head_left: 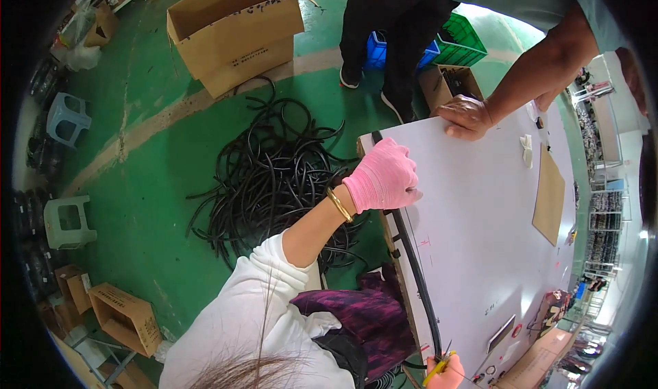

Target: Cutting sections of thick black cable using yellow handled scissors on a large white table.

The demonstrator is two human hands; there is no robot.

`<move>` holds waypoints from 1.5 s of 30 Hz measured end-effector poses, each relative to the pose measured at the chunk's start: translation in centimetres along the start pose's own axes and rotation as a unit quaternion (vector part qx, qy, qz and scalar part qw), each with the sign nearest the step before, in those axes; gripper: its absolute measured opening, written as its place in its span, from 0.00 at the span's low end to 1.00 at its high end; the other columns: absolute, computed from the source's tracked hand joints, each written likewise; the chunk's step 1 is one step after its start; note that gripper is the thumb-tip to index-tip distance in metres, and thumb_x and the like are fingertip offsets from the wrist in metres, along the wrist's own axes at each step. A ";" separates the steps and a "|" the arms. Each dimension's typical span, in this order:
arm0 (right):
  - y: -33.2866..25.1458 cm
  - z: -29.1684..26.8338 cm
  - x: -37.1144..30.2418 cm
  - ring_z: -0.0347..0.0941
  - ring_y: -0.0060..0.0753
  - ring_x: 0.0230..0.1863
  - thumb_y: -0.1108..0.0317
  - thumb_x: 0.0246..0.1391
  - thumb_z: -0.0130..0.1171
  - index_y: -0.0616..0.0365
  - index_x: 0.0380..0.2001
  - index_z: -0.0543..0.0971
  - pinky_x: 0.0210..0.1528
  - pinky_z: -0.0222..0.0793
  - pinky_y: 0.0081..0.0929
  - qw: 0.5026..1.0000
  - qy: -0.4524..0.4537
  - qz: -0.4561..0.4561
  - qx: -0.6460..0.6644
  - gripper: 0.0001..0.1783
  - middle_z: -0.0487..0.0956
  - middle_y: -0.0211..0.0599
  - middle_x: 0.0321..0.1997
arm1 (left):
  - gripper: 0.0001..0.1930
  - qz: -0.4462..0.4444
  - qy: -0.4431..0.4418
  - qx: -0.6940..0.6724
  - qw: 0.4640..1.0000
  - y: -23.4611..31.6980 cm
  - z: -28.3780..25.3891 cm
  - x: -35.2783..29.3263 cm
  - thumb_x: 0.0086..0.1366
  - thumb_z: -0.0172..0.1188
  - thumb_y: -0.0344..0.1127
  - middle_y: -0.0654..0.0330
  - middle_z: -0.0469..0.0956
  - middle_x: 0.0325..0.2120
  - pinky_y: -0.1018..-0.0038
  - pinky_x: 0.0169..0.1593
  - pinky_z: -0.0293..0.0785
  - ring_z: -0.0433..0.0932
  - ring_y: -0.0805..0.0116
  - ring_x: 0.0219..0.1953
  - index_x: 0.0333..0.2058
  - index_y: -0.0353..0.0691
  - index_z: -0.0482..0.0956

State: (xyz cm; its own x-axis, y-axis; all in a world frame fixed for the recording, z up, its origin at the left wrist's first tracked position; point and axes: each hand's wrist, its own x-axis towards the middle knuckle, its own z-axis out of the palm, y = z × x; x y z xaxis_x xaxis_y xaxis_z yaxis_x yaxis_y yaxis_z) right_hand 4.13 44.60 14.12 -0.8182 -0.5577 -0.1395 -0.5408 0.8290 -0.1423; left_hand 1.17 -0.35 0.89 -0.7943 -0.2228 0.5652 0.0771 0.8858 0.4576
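A black rubber tube (417, 277) runs along the near edge of the white-topped table (473, 252). My left hand (385, 176), in a pink knit glove, is closed over its far part, and the tube shows on both sides of the fist. Low in the picture, by the tube's near end, my right hand (447, 374) grips small yellow-handled snips (434, 370) with thin metal tips pointing up. That hand is partly cut off by the lower edge. Small black clips or blocks (395, 245) sit along the table edge beside the tube.
A tangled heap of black tubes (274, 169) lies on the green floor. Behind it stands a large cardboard box (236, 29). Across the table a co-worker rests a hand (466, 117) on the top. A brown board (550, 197) and a tablet-like device (502, 335) lie on the table.
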 end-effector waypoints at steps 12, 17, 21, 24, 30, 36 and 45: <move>-0.4 -0.3 0.5 0.65 0.51 0.20 0.66 0.51 0.65 0.56 0.22 0.69 0.24 0.60 0.42 1.000 0.004 -0.006 -0.017 0.14 0.68 0.45 0.18 | 0.14 -0.009 -0.016 0.016 1.000 -0.1 -0.4 -0.1 0.50 0.62 0.46 0.64 0.76 0.17 0.64 0.40 0.68 0.76 0.61 0.30 0.12 0.45 0.80; -0.1 -0.2 -0.2 0.66 0.48 0.20 0.68 0.52 0.63 0.55 0.23 0.70 0.24 0.61 0.41 0.999 -0.003 -0.017 -0.034 0.12 0.68 0.43 0.17 | 0.15 -0.002 0.005 0.012 1.000 0.3 -0.3 -0.3 0.48 0.64 0.44 0.64 0.73 0.15 0.64 0.37 0.67 0.75 0.61 0.28 0.10 0.45 0.76; 2.9 2.6 -2.2 0.65 0.53 0.22 0.65 0.33 0.78 0.57 0.22 0.69 0.26 0.61 0.42 0.998 0.060 0.000 -0.024 0.23 0.69 0.42 0.19 | 0.14 0.024 0.011 0.008 1.000 0.7 0.3 0.3 0.44 0.65 0.43 0.62 0.71 0.13 0.63 0.33 0.66 0.74 0.59 0.26 0.09 0.46 0.73; 1.6 2.2 -1.3 0.67 0.50 0.22 0.62 0.37 0.78 0.55 0.29 0.76 0.25 0.61 0.42 0.999 0.036 -0.030 -0.008 0.20 0.71 0.39 0.21 | 0.11 -0.023 -0.042 0.028 0.998 0.6 -0.7 0.2 0.45 0.65 0.45 0.57 0.76 0.20 0.59 0.38 0.71 0.78 0.55 0.31 0.15 0.45 0.78; 4.1 0.4 -2.9 0.73 0.28 0.20 0.68 0.45 0.73 0.63 0.34 0.76 0.23 0.65 0.26 0.939 -0.130 0.135 0.289 0.17 0.77 0.37 0.21 | 0.09 0.001 -0.041 0.071 0.997 0.5 -0.6 1.1 0.49 0.67 0.36 0.58 0.75 0.28 0.61 0.39 0.71 0.76 0.54 0.36 0.27 0.42 0.76; 7.2 -1.8 -3.5 0.68 0.17 0.19 0.65 0.54 0.64 0.64 0.36 0.76 0.22 0.64 0.20 0.825 -0.152 0.301 0.454 0.13 0.78 0.29 0.23 | 0.10 -0.009 -0.119 0.050 0.992 0.3 -0.2 1.4 0.54 0.67 0.36 0.59 0.75 0.29 0.64 0.43 0.71 0.75 0.57 0.37 0.29 0.41 0.75; 10.7 2.1 -0.2 0.75 0.56 0.32 0.47 0.54 0.64 0.59 0.31 0.77 0.37 0.71 0.41 0.942 -0.196 0.212 0.173 0.23 0.79 0.49 0.28 | 0.09 -0.008 -0.108 0.086 0.990 -0.2 0.5 1.0 0.57 0.65 0.30 0.57 0.73 0.29 0.66 0.41 0.71 0.74 0.59 0.34 0.30 0.36 0.73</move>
State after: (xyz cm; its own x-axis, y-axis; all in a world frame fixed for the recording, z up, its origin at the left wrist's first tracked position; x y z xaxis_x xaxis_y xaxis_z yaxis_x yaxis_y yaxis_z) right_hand -1.09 53.50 10.58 -0.7747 -0.2090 -0.5968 -0.0309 0.9552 -0.2944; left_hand 0.10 -0.53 1.00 -0.9061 -0.1625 0.3906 -0.0267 0.9434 0.3307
